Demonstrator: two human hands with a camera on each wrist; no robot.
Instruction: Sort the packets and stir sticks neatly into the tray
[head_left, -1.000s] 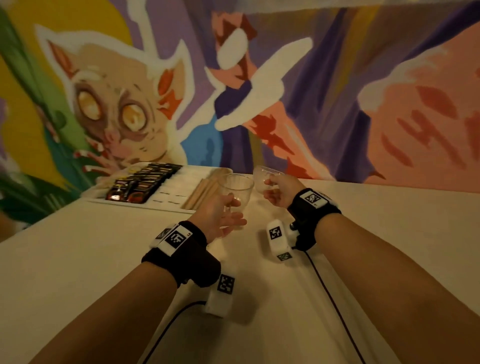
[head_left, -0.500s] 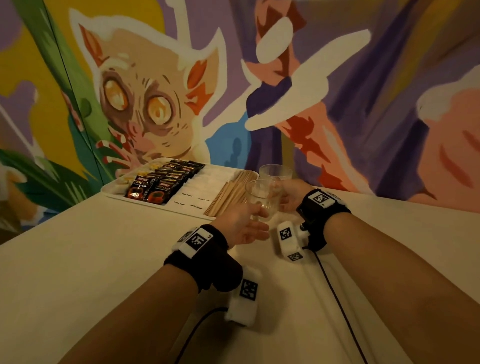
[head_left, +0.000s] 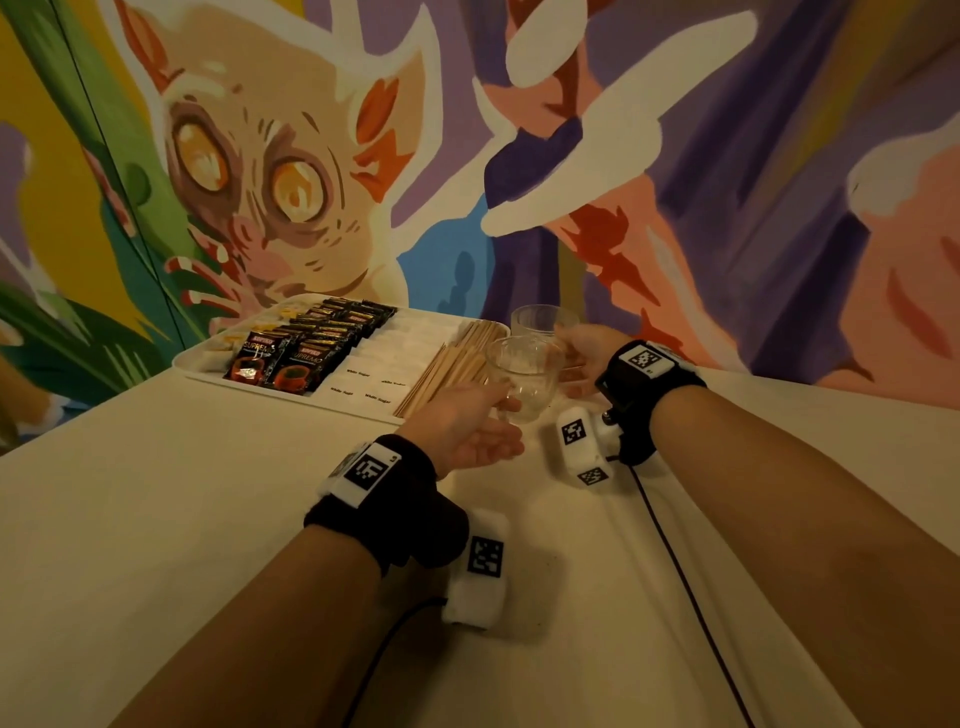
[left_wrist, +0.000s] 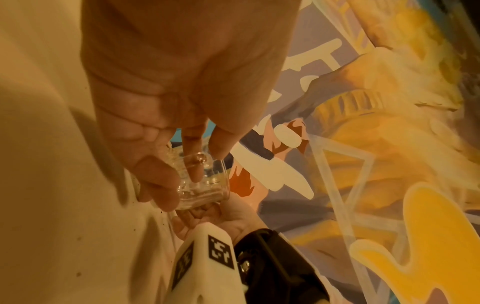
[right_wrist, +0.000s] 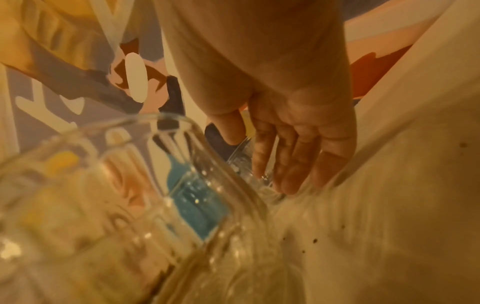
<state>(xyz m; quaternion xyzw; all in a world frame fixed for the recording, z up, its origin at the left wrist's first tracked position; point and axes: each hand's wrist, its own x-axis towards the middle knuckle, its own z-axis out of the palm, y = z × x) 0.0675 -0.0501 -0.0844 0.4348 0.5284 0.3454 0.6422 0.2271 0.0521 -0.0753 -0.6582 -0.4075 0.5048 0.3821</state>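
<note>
A white tray (head_left: 193, 362) at the table's back left holds black coffee packets (head_left: 306, 353), white sugar packets (head_left: 387, 358) and a row of wooden stir sticks (head_left: 452, 364). My left hand (head_left: 467, 431) grips a clear near glass (head_left: 524, 371) just right of the sticks; thumb and fingers wrap around this near glass (left_wrist: 202, 185). My right hand (head_left: 582, 358) holds a second, far glass (head_left: 543, 319) behind it, close to the wall. In the right wrist view the far glass (right_wrist: 244, 162) is pinched between thumb and fingers, and the near glass (right_wrist: 124, 205) fills the foreground.
The cream table (head_left: 156, 519) stretches toward me. A painted mural wall (head_left: 675, 208) rises right behind the tray and glasses. Black cables (head_left: 675, 561) trail from my wrist bands across the table.
Both hands have carried their glasses forward toward the tray's right end. The near glass now sits in front of the far one instead of beside it.
</note>
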